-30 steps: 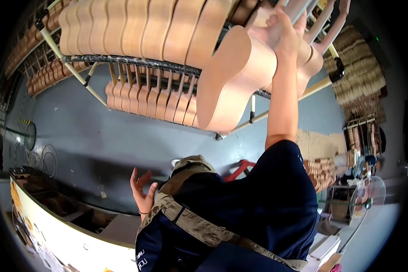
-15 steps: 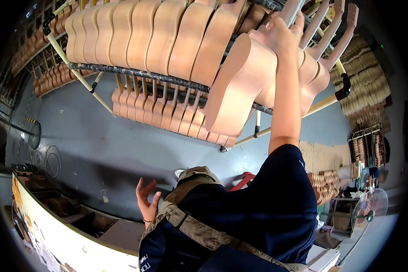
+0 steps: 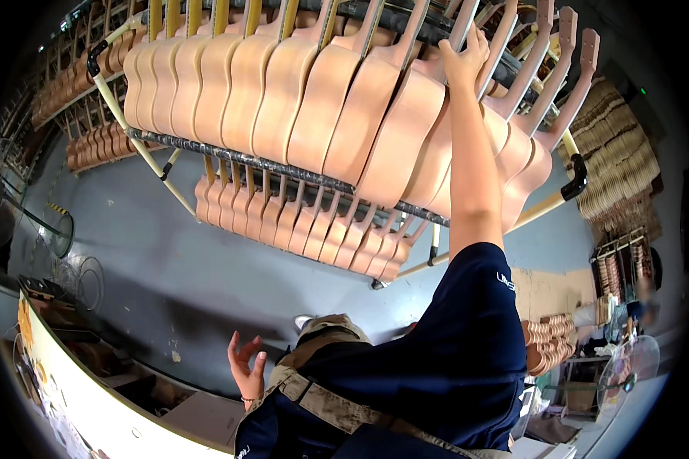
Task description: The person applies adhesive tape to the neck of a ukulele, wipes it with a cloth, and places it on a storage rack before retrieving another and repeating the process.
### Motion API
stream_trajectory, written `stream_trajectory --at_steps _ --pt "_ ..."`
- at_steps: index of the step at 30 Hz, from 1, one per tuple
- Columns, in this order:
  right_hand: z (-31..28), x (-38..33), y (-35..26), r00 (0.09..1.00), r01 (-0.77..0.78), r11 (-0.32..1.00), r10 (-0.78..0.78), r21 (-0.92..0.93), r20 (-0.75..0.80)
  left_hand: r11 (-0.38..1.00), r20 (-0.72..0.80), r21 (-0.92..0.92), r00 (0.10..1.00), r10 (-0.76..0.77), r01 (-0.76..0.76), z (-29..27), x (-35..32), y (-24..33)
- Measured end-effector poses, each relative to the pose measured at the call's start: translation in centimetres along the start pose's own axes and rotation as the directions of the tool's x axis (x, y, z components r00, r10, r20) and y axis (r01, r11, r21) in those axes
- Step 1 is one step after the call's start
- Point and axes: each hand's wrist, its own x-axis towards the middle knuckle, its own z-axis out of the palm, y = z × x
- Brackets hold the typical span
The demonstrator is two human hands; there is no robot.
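Head view: the right hand (image 3: 467, 57) reaches up and grips the neck of one unfinished ukulele body (image 3: 406, 126), which hangs in the upper row of the rack (image 3: 237, 157). About a dozen pale wooden ukuleles hang in that row, and roughly a dozen more sit in the lower row (image 3: 298, 218). The left hand (image 3: 246, 366) hangs empty near the waist, fingers loosely spread.

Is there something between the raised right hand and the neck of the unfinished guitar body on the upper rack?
Nothing visible does. The right hand is already on the neck of the guitar body at the top bar of the rack. Neighbouring bodies hang close on both sides. The left hand is low, open and empty.
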Motion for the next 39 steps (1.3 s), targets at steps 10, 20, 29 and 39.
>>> stream_trajectory --at_steps 10,20,29,39 --pt "-6.5 -17.6 -13.2 0.898 0.305 0.906 -0.171 -0.293 0.406 0.996 -0.067 -0.092 0.997 -0.023 0.017 -1.3 -0.8 -2.0" --pt "-4.3 -25.2 -19.5 0.948 0.055 0.997 -0.069 0.054 0.312 1.0 -0.186 -0.006 0.983 0.013 -0.015 -7.1 -6.6 -1.8" --pt "-14.2 -50.8 -53.4 -0.005 -0.168 0.29 -0.956 0.942 0.294 1.0 -0.581 -0.007 0.814 -0.001 -0.004 -13.5 -19.6 -3.5" --pt "-22.5 -59.6 -90.9 0.179 -0.613 -0.393 -0.914 0.685 -0.364 0.947 -0.949 -0.302 0.127 -0.288 -0.113 -17.7 -26.2 -4.5"
